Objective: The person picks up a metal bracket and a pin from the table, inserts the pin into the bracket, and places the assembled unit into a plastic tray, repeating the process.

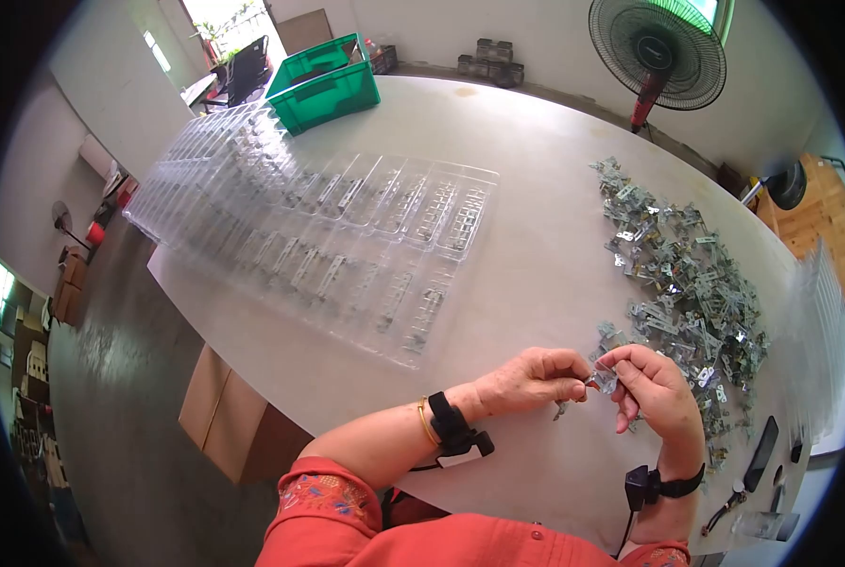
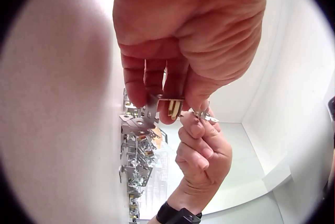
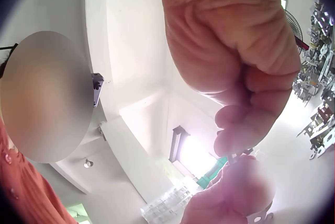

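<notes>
My left hand [image 1: 540,378] pinches a small metal bracket [image 2: 175,109] with a brass-coloured part between thumb and fingers. Fingertip to fingertip with it, my right hand [image 1: 658,389] grips a small shiny metal piece [image 1: 605,381], its thumb and index finger curled onto it. Below the left fingers, another bit of metal [image 1: 561,410] shows against the table. Up close in the right wrist view, the right fingers [image 3: 243,130] meet the left hand [image 3: 225,195] and mostly hide the metal between them. A heap of similar metal brackets [image 1: 696,274] lies just beyond the right hand.
Clear plastic trays [image 1: 347,274] with bracket-filled compartments cover the table's left side. Behind them stands a green bin [image 1: 328,99]. At the right edge are stacked clear sheets [image 1: 816,335], a dark flat object [image 1: 760,454] and a clear cup [image 1: 764,525]. A fan [image 1: 657,57] stands beyond the table.
</notes>
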Available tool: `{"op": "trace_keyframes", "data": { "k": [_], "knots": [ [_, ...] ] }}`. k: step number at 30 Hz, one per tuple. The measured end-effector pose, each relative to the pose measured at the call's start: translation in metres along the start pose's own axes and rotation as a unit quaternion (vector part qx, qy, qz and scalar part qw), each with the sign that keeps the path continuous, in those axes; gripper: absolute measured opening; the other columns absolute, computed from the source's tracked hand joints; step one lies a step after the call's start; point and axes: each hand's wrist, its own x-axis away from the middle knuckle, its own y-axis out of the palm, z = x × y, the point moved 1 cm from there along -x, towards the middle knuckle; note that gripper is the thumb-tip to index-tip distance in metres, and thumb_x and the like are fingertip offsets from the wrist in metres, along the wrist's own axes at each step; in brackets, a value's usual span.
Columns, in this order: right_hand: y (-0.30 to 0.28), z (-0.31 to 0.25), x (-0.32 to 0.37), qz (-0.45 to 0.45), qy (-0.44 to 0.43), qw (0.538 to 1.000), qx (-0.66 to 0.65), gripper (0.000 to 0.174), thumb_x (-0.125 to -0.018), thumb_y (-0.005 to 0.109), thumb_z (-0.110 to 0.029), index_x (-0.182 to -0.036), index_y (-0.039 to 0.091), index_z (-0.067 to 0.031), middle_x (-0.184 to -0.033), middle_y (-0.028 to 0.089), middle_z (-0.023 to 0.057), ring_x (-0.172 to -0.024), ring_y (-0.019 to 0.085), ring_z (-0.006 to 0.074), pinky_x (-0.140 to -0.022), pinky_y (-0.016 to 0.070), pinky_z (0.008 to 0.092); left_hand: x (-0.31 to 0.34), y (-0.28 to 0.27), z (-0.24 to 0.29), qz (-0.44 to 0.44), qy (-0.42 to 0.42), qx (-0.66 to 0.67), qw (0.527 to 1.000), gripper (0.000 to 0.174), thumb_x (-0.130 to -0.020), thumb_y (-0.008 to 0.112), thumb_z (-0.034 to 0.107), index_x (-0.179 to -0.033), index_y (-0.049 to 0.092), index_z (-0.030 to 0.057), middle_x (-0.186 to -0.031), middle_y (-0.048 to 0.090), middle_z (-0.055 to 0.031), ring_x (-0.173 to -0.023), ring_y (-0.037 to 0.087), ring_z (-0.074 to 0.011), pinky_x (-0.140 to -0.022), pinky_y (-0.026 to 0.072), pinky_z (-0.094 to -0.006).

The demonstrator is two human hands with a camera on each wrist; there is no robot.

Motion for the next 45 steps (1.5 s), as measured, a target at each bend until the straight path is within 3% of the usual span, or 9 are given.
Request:
{"op": "trace_keyframes", "data": {
  "k": [9,14,20,23,25,28,35,40,45],
  "knots": [
    [0.003,0.004,-0.003,0.029,-0.029,0.994,0.102,0.016,-0.101,0.062,-0.017,-0.101,0.066,-0.0016,-0.079,0.061,-0.0017,-0.065,0.056,0.0056,-0.057,0.0472,0.0220,-0.002,0.001,-0.008,-0.003,0.021,-0.059,0.998,0.019,-0.098,0.067,0.011,-0.115,0.065,0.0024,-0.101,0.068,-0.0001,-0.093,0.060,-0.0072,-0.085,0.0499,-0.0267],
    [0.003,0.008,0.000,0.070,-0.138,0.958,0.240,0.010,-0.095,0.067,-0.011,-0.098,0.065,-0.0013,-0.094,0.064,0.0054,-0.084,0.060,0.0129,-0.075,0.0475,0.0276,-0.001,0.003,-0.005,-0.007,0.024,-0.076,0.997,0.020,-0.097,0.069,0.012,-0.114,0.065,0.0032,-0.100,0.068,-0.0002,-0.094,0.059,-0.0071,-0.085,0.0493,-0.0269],
    [0.013,0.008,-0.003,0.119,-0.286,0.928,0.207,0.004,-0.094,0.065,-0.003,-0.098,0.064,-0.0021,-0.108,0.063,0.0117,-0.100,0.060,0.0203,-0.084,0.0487,0.0317,0.000,0.002,-0.002,0.012,0.044,-0.090,0.995,0.020,-0.097,0.070,0.013,-0.113,0.066,0.0031,-0.098,0.069,-0.0017,-0.093,0.060,-0.0091,-0.085,0.0498,-0.0280],
    [0.018,0.003,-0.002,0.127,-0.276,0.931,0.203,0.005,-0.094,0.065,-0.004,-0.098,0.063,-0.0026,-0.111,0.063,0.0131,-0.102,0.061,0.0218,-0.085,0.0491,0.0333,-0.001,0.001,-0.001,0.009,0.065,-0.075,0.995,0.021,-0.096,0.071,0.013,-0.114,0.067,0.0032,-0.099,0.069,-0.0028,-0.093,0.062,-0.0105,-0.086,0.0507,-0.0292],
    [0.023,0.008,-0.004,0.127,-0.287,0.922,0.227,0.005,-0.095,0.065,-0.004,-0.099,0.063,-0.0027,-0.112,0.063,0.0137,-0.101,0.061,0.0221,-0.085,0.0493,0.0334,0.000,0.002,0.000,0.014,0.065,-0.151,0.986,0.020,-0.095,0.071,0.011,-0.114,0.067,0.0035,-0.100,0.070,-0.0032,-0.093,0.062,-0.0109,-0.086,0.0510,-0.0297],
    [0.028,0.003,-0.001,0.124,-0.308,0.914,0.234,0.004,-0.096,0.064,-0.005,-0.099,0.062,-0.0030,-0.113,0.062,0.0141,-0.099,0.062,0.0223,-0.084,0.0499,0.0333,-0.001,0.012,0.001,0.044,0.093,-0.118,0.988,0.018,-0.093,0.072,0.010,-0.109,0.068,0.0027,-0.091,0.068,-0.0025,-0.086,0.060,-0.0109,-0.079,0.0504,-0.0284],
    [0.012,0.006,-0.001,0.200,-0.349,0.890,0.216,0.007,-0.097,0.066,-0.008,-0.102,0.062,-0.0032,-0.108,0.064,0.0100,-0.092,0.062,0.0200,-0.080,0.0505,0.0315,-0.002,-0.002,-0.004,0.127,0.102,-0.115,0.980,0.013,-0.095,0.071,0.006,-0.105,0.065,0.0010,-0.096,0.065,-0.0003,-0.088,0.058,-0.0095,-0.080,0.0487,-0.0264],
    [0.015,0.005,0.002,0.146,-0.190,0.951,0.195,0.010,-0.100,0.063,-0.013,-0.100,0.062,-0.0030,-0.083,0.063,0.0052,-0.074,0.056,0.0121,-0.067,0.0464,0.0290,-0.002,-0.001,-0.003,0.157,0.138,-0.172,0.963,0.013,-0.093,0.073,0.005,-0.103,0.065,0.0016,-0.093,0.063,0.0002,-0.086,0.056,-0.0091,-0.077,0.0485,-0.0258],
    [0.018,0.015,-0.006,0.134,-0.203,0.957,0.159,0.011,-0.100,0.063,-0.013,-0.098,0.061,-0.0027,-0.073,0.059,0.0031,-0.068,0.052,0.0102,-0.062,0.0442,0.0286,-0.001,0.000,-0.002,0.152,0.096,-0.140,0.974,0.015,-0.093,0.074,0.007,-0.103,0.064,0.0019,-0.095,0.063,0.0001,-0.086,0.057,-0.0087,-0.073,0.0501,-0.0255]
  ]
}}
